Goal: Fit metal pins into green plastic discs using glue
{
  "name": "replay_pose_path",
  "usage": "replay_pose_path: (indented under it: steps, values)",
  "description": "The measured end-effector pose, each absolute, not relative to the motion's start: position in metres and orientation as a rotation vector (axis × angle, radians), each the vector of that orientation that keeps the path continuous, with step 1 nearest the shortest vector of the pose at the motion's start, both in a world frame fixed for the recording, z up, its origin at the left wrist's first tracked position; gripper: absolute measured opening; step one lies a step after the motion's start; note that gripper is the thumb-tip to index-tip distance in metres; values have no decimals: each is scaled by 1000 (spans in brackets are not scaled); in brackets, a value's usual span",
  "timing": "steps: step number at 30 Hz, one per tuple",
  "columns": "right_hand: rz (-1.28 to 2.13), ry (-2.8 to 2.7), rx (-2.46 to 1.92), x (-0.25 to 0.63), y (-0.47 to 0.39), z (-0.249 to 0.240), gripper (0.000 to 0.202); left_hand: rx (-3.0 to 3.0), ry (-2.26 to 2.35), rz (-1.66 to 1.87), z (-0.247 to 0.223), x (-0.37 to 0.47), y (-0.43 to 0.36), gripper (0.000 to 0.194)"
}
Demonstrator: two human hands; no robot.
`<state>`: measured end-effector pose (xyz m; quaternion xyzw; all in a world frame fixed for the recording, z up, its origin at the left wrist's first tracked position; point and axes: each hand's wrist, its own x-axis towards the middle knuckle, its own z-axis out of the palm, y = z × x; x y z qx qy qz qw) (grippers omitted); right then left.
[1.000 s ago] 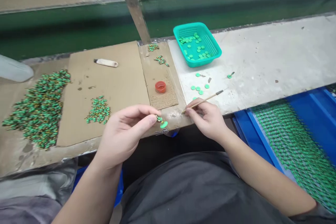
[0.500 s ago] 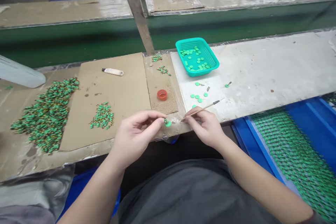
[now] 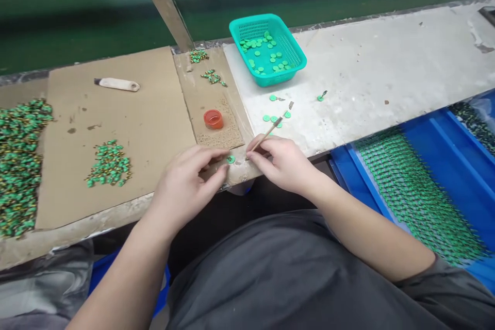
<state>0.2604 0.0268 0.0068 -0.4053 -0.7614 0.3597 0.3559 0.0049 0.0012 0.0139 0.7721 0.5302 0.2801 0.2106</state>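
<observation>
My left hand (image 3: 193, 180) is at the table's front edge, thumb and forefinger apart. A green disc (image 3: 231, 159) with a small dark part on it lies at those fingertips, seemingly on the table. Just to the right, my right hand (image 3: 280, 160) pinches a thin brush (image 3: 265, 136) by its tan handle, the dark and pale end pointing up and away. An orange-red cap-like cup (image 3: 213, 119) stands beyond my hands on a cardboard strip. Several loose green discs (image 3: 273, 119) lie past the brush, and a disc with an upright dark piece (image 3: 320, 97) stands farther right.
A turquoise basket (image 3: 299, 62) holds green discs. Small green-and-gold pieces form a heap (image 3: 19, 165) at left and a smaller pile (image 3: 110, 164) on cardboard (image 3: 154, 124). A pale-handled tool (image 3: 118, 84) lies there. Blue trays (image 3: 441, 149) with rows of green items stand right, below the table.
My view has tipped down and shifted right. The left fingers have parted around the green disc they were holding. The brush now points more steeply away in my right hand.
</observation>
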Motion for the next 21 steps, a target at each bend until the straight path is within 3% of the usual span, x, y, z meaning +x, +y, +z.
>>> replay_pose_path:
  steps: [21]
  values:
    - [856, -2344, -948, 237, 46, 17, 20, 2039, 1521, 766, 12, 13, 6, 15]
